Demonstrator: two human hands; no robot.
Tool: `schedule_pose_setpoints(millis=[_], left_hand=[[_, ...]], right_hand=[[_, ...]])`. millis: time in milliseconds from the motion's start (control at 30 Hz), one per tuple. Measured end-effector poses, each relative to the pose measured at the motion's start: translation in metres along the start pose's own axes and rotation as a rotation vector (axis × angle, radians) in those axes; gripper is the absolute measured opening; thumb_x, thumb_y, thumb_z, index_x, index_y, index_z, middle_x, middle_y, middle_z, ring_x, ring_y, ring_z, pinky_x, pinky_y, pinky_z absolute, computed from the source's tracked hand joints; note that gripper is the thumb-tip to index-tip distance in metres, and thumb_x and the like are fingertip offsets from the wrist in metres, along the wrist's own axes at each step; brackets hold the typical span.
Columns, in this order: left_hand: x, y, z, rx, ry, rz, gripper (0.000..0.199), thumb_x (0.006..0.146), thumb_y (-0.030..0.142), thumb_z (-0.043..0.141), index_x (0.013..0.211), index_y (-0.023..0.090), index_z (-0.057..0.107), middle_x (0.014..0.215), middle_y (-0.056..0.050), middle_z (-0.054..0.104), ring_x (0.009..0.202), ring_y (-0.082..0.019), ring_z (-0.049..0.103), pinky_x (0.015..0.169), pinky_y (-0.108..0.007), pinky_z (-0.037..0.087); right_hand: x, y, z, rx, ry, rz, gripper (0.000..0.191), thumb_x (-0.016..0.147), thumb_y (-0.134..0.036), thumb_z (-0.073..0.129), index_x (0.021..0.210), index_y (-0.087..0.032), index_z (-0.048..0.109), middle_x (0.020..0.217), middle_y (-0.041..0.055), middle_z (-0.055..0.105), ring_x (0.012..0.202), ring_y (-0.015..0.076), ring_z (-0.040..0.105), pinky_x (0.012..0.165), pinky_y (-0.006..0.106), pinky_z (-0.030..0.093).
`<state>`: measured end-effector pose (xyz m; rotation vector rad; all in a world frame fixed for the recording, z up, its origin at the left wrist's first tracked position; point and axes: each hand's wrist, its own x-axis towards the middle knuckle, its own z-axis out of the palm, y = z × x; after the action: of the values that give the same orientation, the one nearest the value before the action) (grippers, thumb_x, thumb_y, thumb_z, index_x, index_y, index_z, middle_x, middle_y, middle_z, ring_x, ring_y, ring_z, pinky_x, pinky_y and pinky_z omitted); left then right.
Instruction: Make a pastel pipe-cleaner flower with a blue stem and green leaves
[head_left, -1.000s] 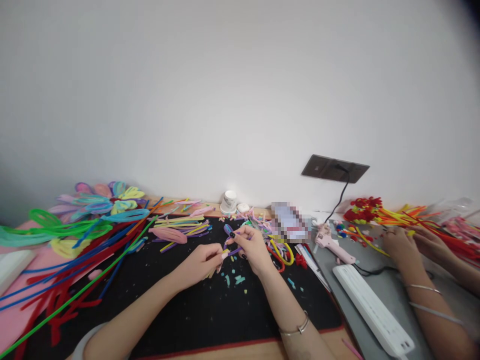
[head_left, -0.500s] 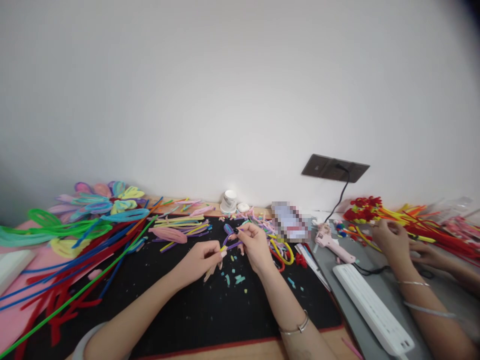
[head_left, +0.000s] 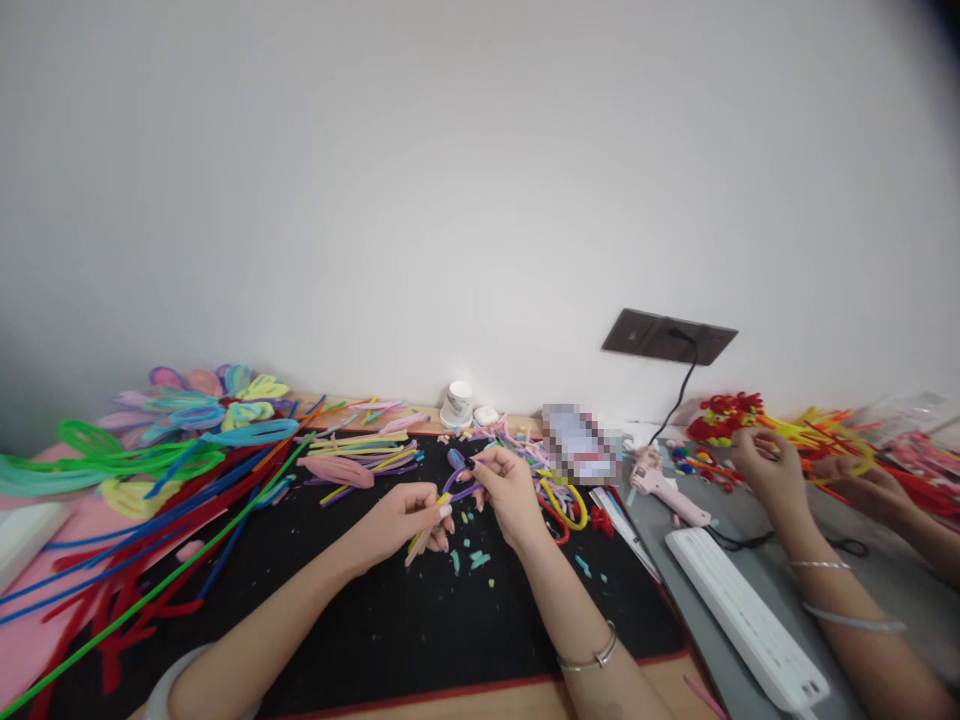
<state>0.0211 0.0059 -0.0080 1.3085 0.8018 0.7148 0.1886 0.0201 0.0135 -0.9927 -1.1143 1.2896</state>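
My left hand (head_left: 409, 520) pinches a small bundle of yellow and beige pipe cleaners (head_left: 415, 545), whose ends poke out below the fingers. My right hand (head_left: 508, 492) is closed on a bent purple pipe cleaner (head_left: 459, 492), which reaches across to the left fingertips. Both hands hover over a black mat (head_left: 360, 630) with a red edge. Teal and yellow clippings (head_left: 478, 560) lie just beneath them. Left of the hands rest a pink looped petal (head_left: 339, 471) and several cut pipe cleaners. The fingers partly hide where the held pieces meet.
Long pipe cleaners (head_left: 172, 520) and a looped flower cluster (head_left: 199, 405) fill the left. A paper cup (head_left: 458, 400) stands by the wall. To the right lie a blurred phone (head_left: 581, 445), a pink glue gun (head_left: 671, 498), a power strip (head_left: 742, 615) and a co-worker's hands (head_left: 772, 475).
My hands stay almost in place, with a slight shift of the left fingers on the bundle. The co-worker's hands have moved, and a yellow pipe cleaner now shows at the farther one.
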Motion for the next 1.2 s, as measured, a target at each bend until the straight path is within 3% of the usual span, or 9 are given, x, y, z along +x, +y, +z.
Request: schedule_pose_setpoints(millis=[233,367,467,567,767,933,1200], left_hand=[[0.001,-0.002,0.001,-0.122,-0.032,0.024,0.030,0.078,0.038,0.060,0.080,0.020,0.035,0.072,-0.001,0.066,0.050,-0.013,0.060,0.048,-0.024,0.045],[-0.001,0.003,0.002,-0.183,-0.039,0.006,0.033,0.079,0.033,0.061,0.096,0.022,0.035,0.072,0.002,0.062,0.055,-0.011,0.058,0.055,-0.024,0.045],[-0.002,0.004,0.002,-0.219,-0.057,0.024,0.035,0.080,0.032,0.059,0.107,0.021,0.040,0.076,0.002,0.056,0.053,-0.006,0.049,0.056,-0.022,0.041],[-0.001,0.001,0.001,-0.203,-0.068,0.019,0.028,0.082,0.035,0.056,0.102,0.017,0.048,0.072,0.004,0.044,0.049,-0.003,0.032,0.050,-0.018,0.031],[0.005,-0.006,-0.001,0.012,0.038,0.038,0.035,0.082,0.050,0.047,0.092,0.017,0.051,0.064,0.007,0.029,0.049,-0.007,0.019,0.045,-0.020,0.018],[0.002,0.003,-0.001,0.401,0.234,0.164,0.037,0.087,0.048,0.036,0.072,0.017,0.052,0.062,0.004,0.041,0.056,-0.012,0.034,0.053,-0.023,0.027],[-0.002,0.010,0.000,0.645,0.274,0.243,0.035,0.090,0.038,0.029,0.064,0.019,0.042,0.062,0.002,0.047,0.061,-0.015,0.044,0.059,-0.025,0.029]], right_hand=[[0.000,0.000,0.000,-0.020,-0.021,-0.001,0.013,0.069,-0.025,0.065,0.071,-0.016,0.056,0.060,0.0002,0.066,0.034,0.0053,0.045,0.033,0.016,0.035],[0.000,0.002,0.000,-0.017,-0.047,-0.005,0.013,0.070,-0.025,0.065,0.073,-0.016,0.056,0.060,-0.0003,0.066,0.034,0.0059,0.047,0.033,0.016,0.036],[-0.001,0.002,0.001,-0.028,-0.063,-0.013,0.012,0.071,-0.024,0.064,0.073,-0.016,0.055,0.061,0.0000,0.067,0.035,0.0060,0.047,0.034,0.017,0.037],[-0.001,0.002,0.002,-0.043,-0.071,-0.025,0.012,0.072,-0.025,0.063,0.073,-0.016,0.055,0.061,0.0000,0.066,0.036,0.0065,0.048,0.034,0.017,0.037],[-0.002,0.003,0.004,-0.028,-0.044,-0.062,0.012,0.072,-0.026,0.064,0.071,-0.016,0.055,0.060,-0.0006,0.064,0.037,0.0071,0.048,0.037,0.018,0.038],[-0.003,0.003,0.006,-0.040,-0.029,-0.096,0.010,0.072,-0.024,0.064,0.071,-0.016,0.058,0.058,-0.0007,0.063,0.039,0.0076,0.049,0.039,0.019,0.040],[-0.002,0.005,0.005,0.007,0.021,-0.077,0.013,0.072,-0.025,0.065,0.071,-0.016,0.056,0.057,-0.0014,0.063,0.040,0.0087,0.053,0.042,0.020,0.045]])
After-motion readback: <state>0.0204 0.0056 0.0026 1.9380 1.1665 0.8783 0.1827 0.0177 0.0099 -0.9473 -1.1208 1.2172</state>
